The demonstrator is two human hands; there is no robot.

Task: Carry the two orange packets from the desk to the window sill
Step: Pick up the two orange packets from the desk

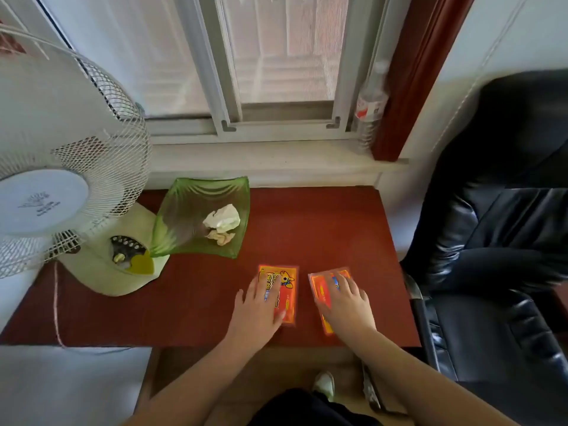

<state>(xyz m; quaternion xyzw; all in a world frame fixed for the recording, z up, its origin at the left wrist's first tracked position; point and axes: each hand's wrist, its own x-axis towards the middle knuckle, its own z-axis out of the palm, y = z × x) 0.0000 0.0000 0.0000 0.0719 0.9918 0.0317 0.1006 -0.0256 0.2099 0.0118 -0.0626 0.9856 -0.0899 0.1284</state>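
2 orange packets (287,298) (321,292) at desk's 5 o'clock: likely light, slick, floppy; pinch edges. Left hand (258,305) and right hand (347,305) rest flat, unclosed.

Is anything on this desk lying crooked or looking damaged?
Nothing is damaged. Only the right packet, under the right hand, lies slightly tilted, while the left packet lies straight. Crumpled paper sits in the green dish.

left hand (256,305) flat on left orange packet (287,298), right hand (345,305) on right orange packet (321,292)
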